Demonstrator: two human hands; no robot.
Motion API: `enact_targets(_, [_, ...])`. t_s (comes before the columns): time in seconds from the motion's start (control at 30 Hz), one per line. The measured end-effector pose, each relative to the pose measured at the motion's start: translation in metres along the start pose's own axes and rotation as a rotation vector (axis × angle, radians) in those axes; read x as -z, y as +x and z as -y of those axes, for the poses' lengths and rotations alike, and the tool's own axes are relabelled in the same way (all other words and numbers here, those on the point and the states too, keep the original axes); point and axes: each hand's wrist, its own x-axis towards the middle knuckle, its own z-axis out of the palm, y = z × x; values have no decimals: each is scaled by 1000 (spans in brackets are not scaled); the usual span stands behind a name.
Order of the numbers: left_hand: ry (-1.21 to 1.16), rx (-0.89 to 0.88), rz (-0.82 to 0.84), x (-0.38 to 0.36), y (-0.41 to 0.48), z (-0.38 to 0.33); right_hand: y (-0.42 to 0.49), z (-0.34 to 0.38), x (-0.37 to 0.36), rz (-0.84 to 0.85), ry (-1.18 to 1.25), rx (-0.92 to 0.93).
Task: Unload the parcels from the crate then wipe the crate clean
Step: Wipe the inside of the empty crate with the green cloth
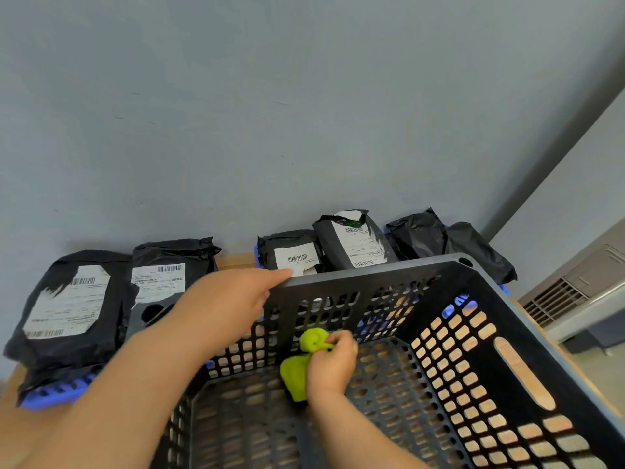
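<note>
Parcels (67, 306) in black bags lie in a row along the far side of the bench (235, 260), outside the crate (372, 269). The left hand (233, 299) rests on the far rim of the dark slotted crate, index finger straight along it, other fingers hidden. Inside the crate, near its far wall, the right hand (333, 363) grips a bunched green cloth (294, 377) at the bottom.
</note>
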Motion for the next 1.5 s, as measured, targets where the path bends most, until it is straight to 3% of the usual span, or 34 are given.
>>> enact_targets(0.27, [73,99,97,16,-23,40,67,2,50,-237,72,-67])
enact_targets(0.47, [125,102,-12,9,-27,38,103,11,87,-413,215,-176])
enact_targets(0.6, [133,105,-18,7,-26,40,97,14,74,-287,207,-161])
enact_targets(0.77, [107,109,-27,5,-27,40,74,18,57,-300,236,-163])
enact_targets(1.03, [111,98,-52,4,-30,41,8,23,16,-175,170,-105])
enact_targets(1.3, [119,112,-48,4,-30,41,-56,29,-15,103,139,-68])
enact_targets(1.5, [99,107,-39,5,-31,42,-34,25,-1,61,146,-72])
